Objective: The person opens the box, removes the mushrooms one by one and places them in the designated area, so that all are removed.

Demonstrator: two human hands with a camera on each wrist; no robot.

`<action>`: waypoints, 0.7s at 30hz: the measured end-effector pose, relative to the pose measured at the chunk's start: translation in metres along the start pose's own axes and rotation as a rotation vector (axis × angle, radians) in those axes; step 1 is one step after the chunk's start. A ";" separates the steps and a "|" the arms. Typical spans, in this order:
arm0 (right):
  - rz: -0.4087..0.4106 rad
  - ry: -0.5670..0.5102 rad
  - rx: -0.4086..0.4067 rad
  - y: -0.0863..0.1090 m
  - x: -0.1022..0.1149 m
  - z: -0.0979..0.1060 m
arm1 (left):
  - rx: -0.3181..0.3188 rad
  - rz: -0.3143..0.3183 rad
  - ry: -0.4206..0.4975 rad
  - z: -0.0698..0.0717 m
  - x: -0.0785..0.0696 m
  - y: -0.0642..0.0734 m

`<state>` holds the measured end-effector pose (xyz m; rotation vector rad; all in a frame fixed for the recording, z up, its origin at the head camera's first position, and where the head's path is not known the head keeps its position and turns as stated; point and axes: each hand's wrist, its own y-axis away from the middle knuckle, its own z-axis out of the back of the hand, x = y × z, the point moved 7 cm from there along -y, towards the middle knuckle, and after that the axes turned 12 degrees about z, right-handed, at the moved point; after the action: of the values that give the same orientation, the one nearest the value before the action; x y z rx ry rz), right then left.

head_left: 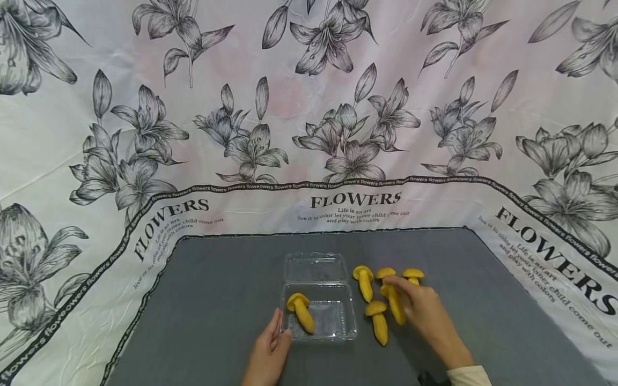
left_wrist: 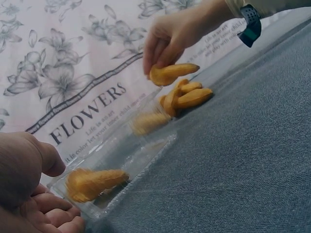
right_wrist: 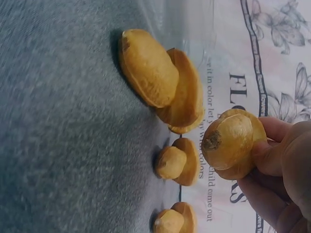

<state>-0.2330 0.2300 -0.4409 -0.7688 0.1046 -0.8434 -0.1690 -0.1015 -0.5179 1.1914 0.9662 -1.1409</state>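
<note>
My right hand [head_left: 425, 311] pinches a yellow mushroom [head_left: 396, 305] by its cap, raised above the table with the stem toward me. In the right wrist view the brownish stem end of this mushroom [right_wrist: 226, 141] faces the camera. My left hand [head_left: 269, 348] holds the front left corner of a clear plastic clamshell box [head_left: 354, 316], thumb and fingers on either side of its wall. Inside the box, at the left, lies another yellow mushroom [head_left: 301, 313], cap to the back. The box's lid [head_left: 316, 266] is folded back, away from me.
Several more yellow mushrooms lie right of the box: one close to it [head_left: 364, 281], one nearer me [head_left: 378, 321], and others partly behind my right hand, including a mushroom [head_left: 413, 275] at the far right. A flower-printed cloth [head_left: 357, 209] borders the grey table [head_left: 217, 305].
</note>
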 end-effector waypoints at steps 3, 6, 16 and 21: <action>0.007 0.010 -0.003 0.002 -0.001 0.001 | -0.001 0.005 -0.002 0.001 -0.001 0.000; 0.017 0.028 -0.004 0.003 -0.002 0.001 | -0.003 0.013 -0.004 0.001 -0.001 -0.001; -0.017 0.069 0.048 0.011 -0.007 0.001 | 0.004 0.024 -0.004 0.000 0.000 -0.003; -0.037 0.059 0.084 0.014 -0.009 -0.001 | 0.007 0.005 0.000 0.000 0.000 -0.001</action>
<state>-0.2304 0.2416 -0.4526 -0.6684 0.1070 -0.9000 -0.1698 -0.1011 -0.5180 1.1985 0.9592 -1.1408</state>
